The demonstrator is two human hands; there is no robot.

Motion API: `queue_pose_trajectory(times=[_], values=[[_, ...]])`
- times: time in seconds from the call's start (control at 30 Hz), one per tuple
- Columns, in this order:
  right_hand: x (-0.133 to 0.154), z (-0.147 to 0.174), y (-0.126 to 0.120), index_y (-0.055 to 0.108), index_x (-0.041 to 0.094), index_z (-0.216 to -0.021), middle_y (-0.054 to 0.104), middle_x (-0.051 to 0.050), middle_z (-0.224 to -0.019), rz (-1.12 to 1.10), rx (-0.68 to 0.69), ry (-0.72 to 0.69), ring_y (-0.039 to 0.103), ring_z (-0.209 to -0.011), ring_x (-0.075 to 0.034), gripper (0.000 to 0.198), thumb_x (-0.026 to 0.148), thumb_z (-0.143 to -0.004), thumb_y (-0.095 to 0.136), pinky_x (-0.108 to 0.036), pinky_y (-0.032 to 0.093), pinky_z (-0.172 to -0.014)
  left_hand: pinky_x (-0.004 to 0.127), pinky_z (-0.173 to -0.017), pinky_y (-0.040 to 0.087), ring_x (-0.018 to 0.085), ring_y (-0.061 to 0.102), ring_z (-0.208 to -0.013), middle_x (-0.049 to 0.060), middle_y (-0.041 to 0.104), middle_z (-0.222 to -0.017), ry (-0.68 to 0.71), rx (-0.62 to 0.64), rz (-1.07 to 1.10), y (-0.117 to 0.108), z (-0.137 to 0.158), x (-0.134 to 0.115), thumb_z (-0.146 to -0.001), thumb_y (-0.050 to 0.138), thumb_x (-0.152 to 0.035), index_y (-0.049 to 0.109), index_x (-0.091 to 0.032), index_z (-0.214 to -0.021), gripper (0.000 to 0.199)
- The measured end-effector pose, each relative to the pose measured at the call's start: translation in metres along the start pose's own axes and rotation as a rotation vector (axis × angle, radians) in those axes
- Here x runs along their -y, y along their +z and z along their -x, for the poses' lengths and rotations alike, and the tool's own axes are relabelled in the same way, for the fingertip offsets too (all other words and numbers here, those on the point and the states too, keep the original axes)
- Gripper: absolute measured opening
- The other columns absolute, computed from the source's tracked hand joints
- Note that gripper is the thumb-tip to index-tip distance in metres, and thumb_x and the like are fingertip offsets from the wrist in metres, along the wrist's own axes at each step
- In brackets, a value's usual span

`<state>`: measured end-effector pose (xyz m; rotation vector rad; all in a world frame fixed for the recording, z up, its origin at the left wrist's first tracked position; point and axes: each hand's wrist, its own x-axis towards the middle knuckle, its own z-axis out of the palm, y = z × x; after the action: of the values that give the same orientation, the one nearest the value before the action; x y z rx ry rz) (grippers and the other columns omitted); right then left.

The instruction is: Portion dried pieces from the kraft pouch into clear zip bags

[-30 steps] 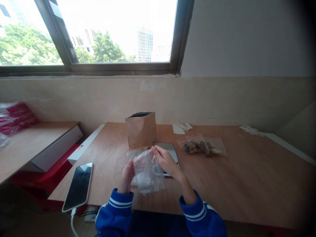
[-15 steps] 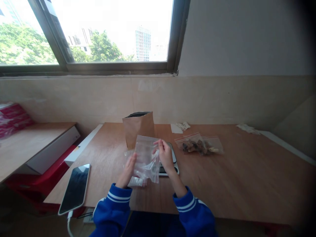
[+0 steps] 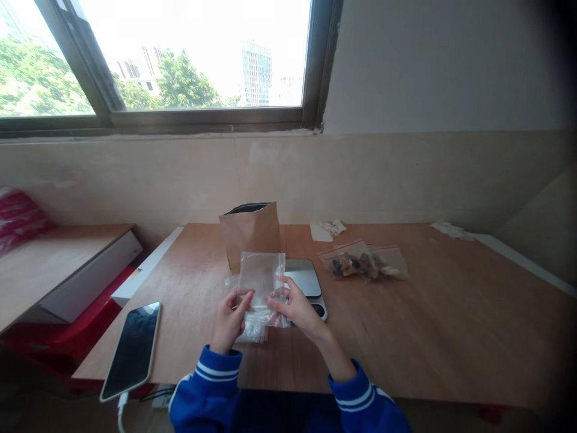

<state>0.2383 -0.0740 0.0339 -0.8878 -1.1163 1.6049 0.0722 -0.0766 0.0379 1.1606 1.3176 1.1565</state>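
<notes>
A clear zip-lock bag (image 3: 261,273) is held up in front of me between both hands, and it looks flat. My left hand (image 3: 229,316) pinches its lower left part between thumb and fingers. On the right side of the bag, my right hand (image 3: 295,305) is closed with thumb and fingertips. More clear plastic bags (image 3: 252,334) lie on the table below, partly covered by my hands. Behind them a kitchen scale (image 3: 306,278) with a silver plate is partly hidden. An open brown paper pouch (image 3: 250,234) stands upright just beyond the held bag.
To the right, zip-lock bags with brown dried pieces (image 3: 369,266) lie on the wooden table (image 3: 433,325). A phone (image 3: 132,349) with a white cable sits at the left edge. Crumpled tissue (image 3: 332,228) lies near the wall, and a red stool (image 3: 90,313) stands at left.
My right hand has slid from the bag's upper right corner down to its lower right side. My left fingers have curled into a pinch. More of the scale shows.
</notes>
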Motion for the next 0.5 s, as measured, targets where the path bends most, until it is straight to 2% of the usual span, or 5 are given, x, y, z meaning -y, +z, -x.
queue_pose_trajectory(times=[0.17, 0.23, 0.27, 0.37, 0.5], values=[[0.003, -0.003, -0.029, 0.044, 0.024, -0.12, 0.062, -0.004, -0.095, 0.135, -0.007, -0.064, 0.065, -0.064, -0.017, 0.057, 0.047, -0.074, 0.068, -0.031, 0.055, -0.053, 0.016, -0.027, 0.023, 0.003, 0.037, -0.028, -0.003, 0.059, -0.058, -0.011, -0.014, -0.056, -0.011, 0.002, -0.003, -0.067, 0.066, -0.057, 0.062, -0.014, -0.095, 0.051], [0.005, -0.01, -0.058, 0.046, 0.021, -0.117, 0.062, -0.009, -0.1, 0.294, -0.179, -0.148, 0.066, -0.079, -0.022, 0.049, 0.051, -0.081, 0.056, -0.038, 0.056, -0.061, 0.016, -0.027, 0.022, 0.004, 0.036, -0.027, -0.003, 0.059, -0.059, -0.028, -0.055, -0.081, -0.02, 0.001, 0.004, -0.067, 0.065, -0.058, 0.061, -0.014, -0.096, 0.053], [0.006, -0.014, -0.077, 0.049, 0.019, -0.114, 0.06, -0.011, -0.102, 0.421, -0.334, -0.237, 0.064, -0.088, -0.025, 0.045, 0.051, -0.082, 0.052, -0.041, 0.056, -0.069, 0.017, -0.027, 0.022, 0.004, 0.036, -0.027, -0.002, 0.059, -0.06, -0.039, -0.068, -0.102, -0.025, 0.001, 0.008, -0.067, 0.063, -0.058, 0.061, -0.015, -0.097, 0.053], [0.006, -0.025, -0.135, 0.053, 0.016, -0.111, 0.055, -0.019, -0.116, 0.947, -0.714, -0.442, 0.05, -0.115, -0.032, 0.036, 0.038, -0.083, 0.051, -0.053, 0.041, -0.096, 0.021, -0.032, 0.029, 0.008, 0.041, -0.032, 0.0, 0.06, -0.062, -0.025, -0.099, -0.237, -0.038, -0.002, 0.021, -0.07, 0.061, -0.058, 0.062, -0.016, -0.099, 0.051], [-0.003, -0.031, -0.19, 0.048, 0.009, -0.125, 0.038, -0.026, -0.137, 1.473, -0.864, -0.334, 0.036, -0.128, -0.04, 0.053, 0.032, -0.079, 0.058, -0.056, 0.033, -0.101, 0.037, -0.068, 0.049, 0.026, 0.062, -0.076, 0.009, 0.062, -0.084, 0.187, -0.368, -0.564, -0.038, 0.0, 0.024, -0.062, 0.074, -0.046, 0.064, -0.017, -0.103, 0.052]])
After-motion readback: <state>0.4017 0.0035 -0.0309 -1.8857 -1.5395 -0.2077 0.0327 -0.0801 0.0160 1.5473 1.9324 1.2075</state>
